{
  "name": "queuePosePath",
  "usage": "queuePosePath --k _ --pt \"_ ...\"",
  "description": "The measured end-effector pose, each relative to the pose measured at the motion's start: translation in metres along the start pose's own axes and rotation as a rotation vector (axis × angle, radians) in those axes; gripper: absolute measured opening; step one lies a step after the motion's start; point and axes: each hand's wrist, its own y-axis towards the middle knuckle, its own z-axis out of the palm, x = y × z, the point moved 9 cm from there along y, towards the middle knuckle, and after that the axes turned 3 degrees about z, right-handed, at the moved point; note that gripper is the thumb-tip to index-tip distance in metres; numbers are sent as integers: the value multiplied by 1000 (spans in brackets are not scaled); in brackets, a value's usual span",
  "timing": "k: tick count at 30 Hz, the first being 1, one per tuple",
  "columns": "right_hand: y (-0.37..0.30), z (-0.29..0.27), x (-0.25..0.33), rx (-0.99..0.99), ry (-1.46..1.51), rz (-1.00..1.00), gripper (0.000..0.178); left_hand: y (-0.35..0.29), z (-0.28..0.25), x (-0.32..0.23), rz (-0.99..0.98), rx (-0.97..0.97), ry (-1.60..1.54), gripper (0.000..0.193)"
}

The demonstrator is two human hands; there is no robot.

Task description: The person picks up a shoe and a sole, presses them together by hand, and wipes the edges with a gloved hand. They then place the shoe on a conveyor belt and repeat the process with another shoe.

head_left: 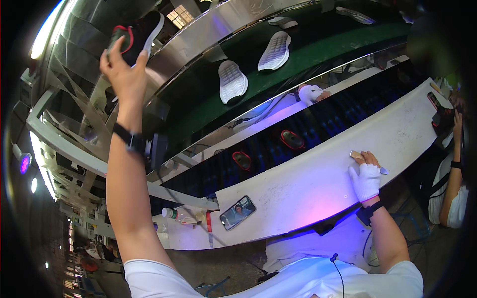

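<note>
High at the far left, my bare left hand [125,74] grips a black shoe [145,36] with a red-edged collar and a white sole. Its fingers spread around the shoe's collar end, level with the metal frame beyond the belt. My right hand [366,180], in a white glove that leaves the fingertips bare, rests on the white worktable [298,203]. Closed in it is a slim tool [356,155], tan at one end and bluish-white at the other; its exact kind is hidden by the fingers.
Pale soles [233,82] lie on a green conveyor belt [198,111]. Two dark, red-rimmed shoes [242,160] sit on the dark roller strip. A phone [237,212], a bottle [179,215] and a red-handled knife [209,226] lie on the table's left. Co-workers' hands [313,94] show across and right.
</note>
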Motion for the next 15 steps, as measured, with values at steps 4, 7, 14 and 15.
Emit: queuePosePath --k 4,7,14,15 --pt "5 -7 0 -22 67 -33 33 -44 90 29 -174 309 124 93" --pt "6 -4 -2 -2 95 -60 24 -57 91 21 54 232 150 93" --pt "9 -4 5 65 104 -26 21 -48 52 17 -64 422 -77 74" --pt "12 -11 20 58 82 -116 21 -61 42 -1 -16 379 -129 66"
